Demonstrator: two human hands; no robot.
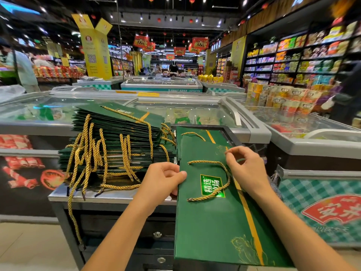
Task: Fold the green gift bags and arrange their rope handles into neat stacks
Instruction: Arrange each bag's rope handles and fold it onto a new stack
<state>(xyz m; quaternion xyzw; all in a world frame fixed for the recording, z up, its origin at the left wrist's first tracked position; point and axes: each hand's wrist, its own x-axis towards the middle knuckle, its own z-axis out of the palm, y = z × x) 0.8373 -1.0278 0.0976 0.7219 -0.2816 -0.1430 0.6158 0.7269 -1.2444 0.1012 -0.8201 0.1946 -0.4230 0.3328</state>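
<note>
While the left hand [162,177] grips the glossy green bag [214,222] by its edge with curled fingers [175,176], the right hand [244,165] pinches its top beside twisted gold rope [205,161].

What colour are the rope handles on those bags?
Gold twisted cord; the rope handles show best in the head view.

The label [212,185] on the top green gift bag [211,227] carries 4 white Chinese characters in 2 columns. "精选" reads clearly, the other pair less surely. Red hanging signs [200,43] under the ceiling show yellow "大开业". A yellow pillar [95,45] bears a QR code [91,58], with small print too blurred to read. The far chest freezer [162,87] carries a line of digits, also unreadable. A red badge [334,212] at the right holds large white characters, cut off.
</note>
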